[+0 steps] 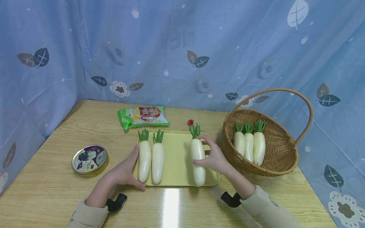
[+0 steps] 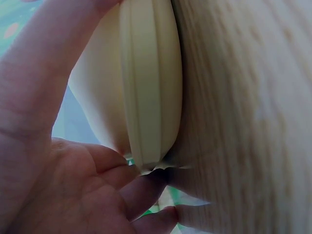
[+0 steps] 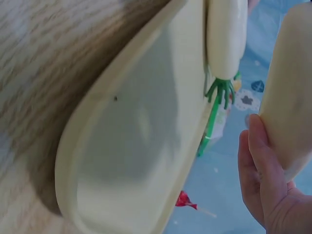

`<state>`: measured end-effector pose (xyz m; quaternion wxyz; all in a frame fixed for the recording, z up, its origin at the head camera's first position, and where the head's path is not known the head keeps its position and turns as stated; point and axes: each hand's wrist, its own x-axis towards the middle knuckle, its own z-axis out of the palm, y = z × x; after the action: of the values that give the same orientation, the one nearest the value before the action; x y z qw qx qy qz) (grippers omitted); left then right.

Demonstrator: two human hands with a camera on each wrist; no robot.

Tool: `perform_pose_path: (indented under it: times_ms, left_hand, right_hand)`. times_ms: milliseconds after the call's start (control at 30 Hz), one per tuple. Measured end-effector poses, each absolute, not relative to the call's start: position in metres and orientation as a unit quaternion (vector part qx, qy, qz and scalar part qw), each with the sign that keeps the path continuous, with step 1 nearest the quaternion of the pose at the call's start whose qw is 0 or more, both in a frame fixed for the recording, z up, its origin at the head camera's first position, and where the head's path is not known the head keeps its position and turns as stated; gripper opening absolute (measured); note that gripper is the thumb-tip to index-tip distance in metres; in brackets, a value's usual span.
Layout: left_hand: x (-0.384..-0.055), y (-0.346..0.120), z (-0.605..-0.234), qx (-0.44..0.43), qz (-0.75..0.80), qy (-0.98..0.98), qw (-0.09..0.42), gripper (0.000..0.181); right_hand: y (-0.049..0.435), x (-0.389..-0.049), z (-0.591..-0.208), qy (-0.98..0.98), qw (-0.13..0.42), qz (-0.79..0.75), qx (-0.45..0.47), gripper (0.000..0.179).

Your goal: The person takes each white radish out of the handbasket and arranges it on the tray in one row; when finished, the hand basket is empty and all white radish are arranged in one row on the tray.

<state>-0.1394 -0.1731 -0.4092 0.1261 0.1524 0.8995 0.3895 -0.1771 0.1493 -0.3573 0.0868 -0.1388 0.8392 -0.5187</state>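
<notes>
A white daikon radish (image 1: 197,161) with a green leafy top is in my right hand (image 1: 214,157), thumb on its near side and fingers at its upper right. It is raised over the right part of a pale yellow tray (image 1: 176,158), as the right wrist view shows. Two more white radishes, a left one (image 1: 144,161) and a right one (image 1: 158,163), lie side by side at the tray's left. My left hand (image 1: 124,171) rests around the tray's front left corner, fingers along the left rim and thumb extended at the front edge.
A wicker basket (image 1: 276,152) with a tall handle stands at the right, tilted, holding three radishes (image 1: 249,144). Behind the tray lie a green snack bag (image 1: 144,116) and a small red-wrapped candy (image 1: 190,122). An oval tin (image 1: 89,159) sits at the left. A blue patterned curtain (image 1: 159,63) hangs behind.
</notes>
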Motion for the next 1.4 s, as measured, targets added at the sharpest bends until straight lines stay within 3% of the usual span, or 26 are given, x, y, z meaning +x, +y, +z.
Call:
perform_pose_path:
  times_ms: [533,1400]
  left_hand:
    - [-0.139,-0.174,-0.413,0.163,0.394,0.897,0.115,0.146]
    - [-0.14,-0.174,-0.412,0.162,0.393,0.898,0.117,0.146]
  right_hand:
    - [0.117,-0.188,-0.373,0.841,0.107,-0.517,-0.12,0.081]
    - [0.073,-0.197,-0.396,0.853,0.134,-0.473,-0.173,0.084]
